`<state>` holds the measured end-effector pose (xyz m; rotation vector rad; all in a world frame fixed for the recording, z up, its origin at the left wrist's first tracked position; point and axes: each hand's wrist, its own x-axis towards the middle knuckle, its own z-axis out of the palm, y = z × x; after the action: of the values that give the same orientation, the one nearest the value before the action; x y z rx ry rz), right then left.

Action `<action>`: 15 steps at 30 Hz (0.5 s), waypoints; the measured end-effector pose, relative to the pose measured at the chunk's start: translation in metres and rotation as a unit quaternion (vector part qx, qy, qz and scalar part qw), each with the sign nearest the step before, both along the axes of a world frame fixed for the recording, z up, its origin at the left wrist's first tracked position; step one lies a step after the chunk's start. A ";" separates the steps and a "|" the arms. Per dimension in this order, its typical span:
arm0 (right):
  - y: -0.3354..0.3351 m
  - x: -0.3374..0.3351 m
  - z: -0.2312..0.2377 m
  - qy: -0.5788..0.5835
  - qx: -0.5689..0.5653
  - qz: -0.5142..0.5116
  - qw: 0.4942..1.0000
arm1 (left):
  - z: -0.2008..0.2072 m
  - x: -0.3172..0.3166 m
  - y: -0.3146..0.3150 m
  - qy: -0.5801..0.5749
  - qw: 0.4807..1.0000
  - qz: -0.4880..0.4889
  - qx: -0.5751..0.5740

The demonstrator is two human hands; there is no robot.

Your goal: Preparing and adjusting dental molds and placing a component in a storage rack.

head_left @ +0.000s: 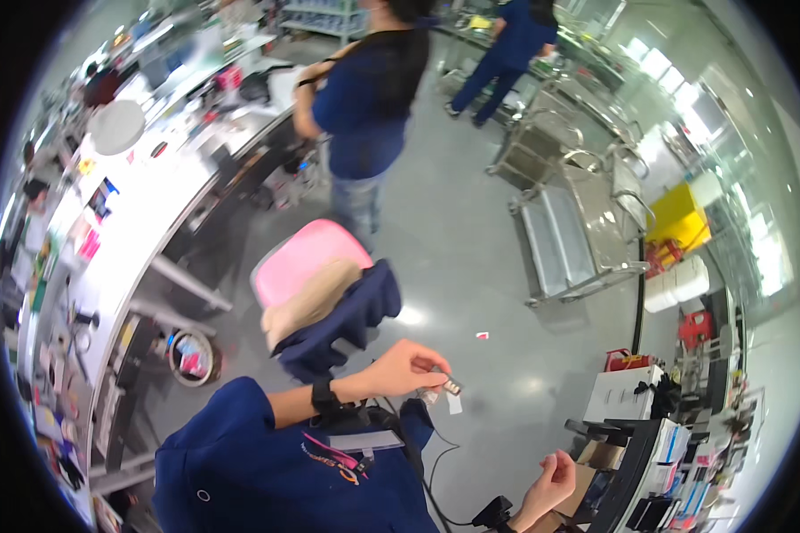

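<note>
My left hand (409, 369) reaches in front of my body, a black band on its wrist. Its thumb and fingers pinch a small metallic piece (453, 386), too small to name. A little white tag (454, 404) shows just below it. Lower and to the right is my right hand (553, 484), its fingers curled in and nothing visible in them. A black device (491, 513) sits at that wrist. Between the hands a thin black cable (431, 471) hangs down along my dark blue top (276, 471).
Ahead stands a pink chair (307, 253) with beige and navy cloth on it. A person (369, 107) works at the long white bench (173, 191) on the left; another person (507, 53) is farther off. Metal trolleys (587, 209) and a white cabinet (618, 395) stand right.
</note>
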<state>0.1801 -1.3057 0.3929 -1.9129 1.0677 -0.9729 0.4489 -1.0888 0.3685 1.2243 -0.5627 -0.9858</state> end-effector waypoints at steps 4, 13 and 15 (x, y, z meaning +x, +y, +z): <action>-0.087 0.038 -0.023 0.001 0.070 -0.015 0.997 | -0.012 0.025 -0.091 0.027 0.999 0.014 0.041; -0.260 0.292 -0.005 0.035 0.005 0.283 0.959 | 0.013 0.154 -0.202 0.013 0.960 0.265 0.085; -0.272 0.353 -0.005 0.025 -0.003 0.350 0.936 | -0.003 0.189 -0.209 -0.001 0.948 0.308 0.086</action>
<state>0.5327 -1.5773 0.3880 -2.0957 0.3344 -0.5155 0.6379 -1.2974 0.3656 1.4347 -0.0708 -0.5058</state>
